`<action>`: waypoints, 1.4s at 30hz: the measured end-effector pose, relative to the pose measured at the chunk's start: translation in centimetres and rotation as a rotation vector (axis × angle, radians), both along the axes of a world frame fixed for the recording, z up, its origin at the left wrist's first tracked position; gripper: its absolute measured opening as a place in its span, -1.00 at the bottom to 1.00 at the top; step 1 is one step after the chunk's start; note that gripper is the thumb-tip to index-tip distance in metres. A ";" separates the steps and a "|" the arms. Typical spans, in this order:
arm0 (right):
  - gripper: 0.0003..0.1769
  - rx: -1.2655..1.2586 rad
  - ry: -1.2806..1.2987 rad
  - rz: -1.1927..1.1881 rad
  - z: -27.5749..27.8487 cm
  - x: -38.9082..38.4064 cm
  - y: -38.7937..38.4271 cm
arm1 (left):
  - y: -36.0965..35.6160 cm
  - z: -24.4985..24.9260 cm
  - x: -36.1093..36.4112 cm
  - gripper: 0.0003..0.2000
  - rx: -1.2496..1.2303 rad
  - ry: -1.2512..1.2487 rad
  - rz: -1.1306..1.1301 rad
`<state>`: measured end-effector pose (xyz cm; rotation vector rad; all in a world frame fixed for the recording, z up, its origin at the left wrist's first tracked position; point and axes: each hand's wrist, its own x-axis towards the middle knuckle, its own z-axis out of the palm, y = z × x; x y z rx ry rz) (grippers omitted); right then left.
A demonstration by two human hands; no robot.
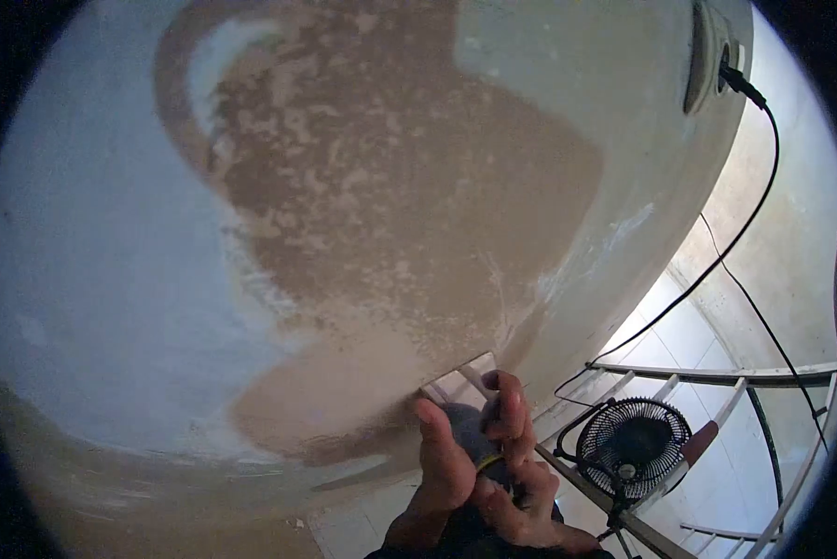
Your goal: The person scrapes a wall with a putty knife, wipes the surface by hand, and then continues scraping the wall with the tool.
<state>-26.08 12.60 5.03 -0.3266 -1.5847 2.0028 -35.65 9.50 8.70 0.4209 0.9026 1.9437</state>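
My left hand [445, 464] and my right hand [519, 466] are together at the lower middle, close to the foot of the wall. Between them is a putty knife [458, 384] with a wide, pale, flat blade. A dark grey rounded part with a yellow band sits below the blade, partly hidden by my fingers. Both hands are closed around it, with the left thumb pointing up and the right fingers curled over the side. In front of the blade is the wall [381, 186], with a large brown damp-looking patch among whitish and grey areas.
A black fan [633, 447] is by a metal ladder [740, 396] at the lower right. A black cable [773, 177] hangs from a plug in a wall socket [717, 65] at the upper right. White floor tiles [684, 331] show beyond the wall's edge.
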 end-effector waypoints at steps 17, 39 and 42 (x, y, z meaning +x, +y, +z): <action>-0.83 0.035 -0.050 -0.018 -1.9 0.7 -0.9 | -0.1 -0.8 0.0 -0.18 0.031 -0.083 0.004; -0.69 0.098 0.063 -0.101 -0.7 -0.6 -0.8 | -0.2 -0.5 -0.4 -0.16 0.118 -0.076 -0.075; -0.75 0.071 0.121 -0.141 0.1 -0.5 -0.7 | 0.0 -0.6 -0.2 -0.22 0.049 0.012 -0.030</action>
